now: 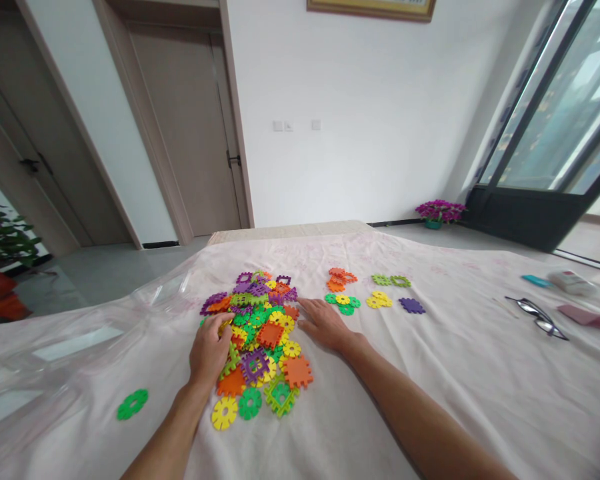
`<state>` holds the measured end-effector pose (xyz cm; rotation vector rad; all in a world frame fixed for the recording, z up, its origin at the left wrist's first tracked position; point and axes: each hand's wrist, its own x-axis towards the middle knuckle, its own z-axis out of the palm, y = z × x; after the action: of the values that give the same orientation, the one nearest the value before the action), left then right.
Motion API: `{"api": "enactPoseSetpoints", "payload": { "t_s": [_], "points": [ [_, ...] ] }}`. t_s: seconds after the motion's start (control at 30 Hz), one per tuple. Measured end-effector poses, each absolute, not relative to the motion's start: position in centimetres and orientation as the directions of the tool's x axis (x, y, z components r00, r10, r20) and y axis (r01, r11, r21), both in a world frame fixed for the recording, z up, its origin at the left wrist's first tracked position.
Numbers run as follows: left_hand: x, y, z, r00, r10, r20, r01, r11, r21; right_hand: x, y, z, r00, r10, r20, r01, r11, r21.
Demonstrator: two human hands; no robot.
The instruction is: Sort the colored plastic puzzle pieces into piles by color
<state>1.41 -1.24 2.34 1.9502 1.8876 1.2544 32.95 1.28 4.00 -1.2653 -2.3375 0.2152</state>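
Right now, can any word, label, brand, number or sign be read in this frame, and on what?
No text is readable.
The small white box has a red marking, too blurred to read.
The framed picture is cut off; nothing legible.
The cloth has faint pink print, too pale to read.
The plastic pieces show no print.

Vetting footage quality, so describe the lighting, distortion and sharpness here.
Head view: even daylight from the glass door, only faint shadows beside the left hand and right hand; wide-angle distortion slants the wooden door frame; the pile of plastic pieces is sharp; pale glare on the clear container at left.
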Motion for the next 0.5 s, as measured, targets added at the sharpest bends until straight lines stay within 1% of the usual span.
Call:
{"api": "enactPoseSetpoints", "payload": {
  "t_s": [0.13, 0.3, 0.5],
  "points": [
    [1.4, -1.2, 2.3, -0.14, 0.884, 0.447, 0.756, -0.196, 0.625, 32.5, 1.6, 3.3, -0.481, 0.812, 0.33, 0.741, 0.578, -0.342],
    [1.4, -1.1, 2.2, -0.144, 0.88, 0.452, 0.755, -0.197, 0.625, 31.6, 2.9, 2.5, -0.497, 0.795, 0.347, 0.746, 0.596, -0.297],
    [1.5, -1.1, 2.2, -0.145, 0.878, 0.456, 0.752, -0.201, 0.627, 30.5, 3.5, 2.7, -0.509, 0.796, 0.327, 0.766, 0.592, -0.249]
  ]
}}
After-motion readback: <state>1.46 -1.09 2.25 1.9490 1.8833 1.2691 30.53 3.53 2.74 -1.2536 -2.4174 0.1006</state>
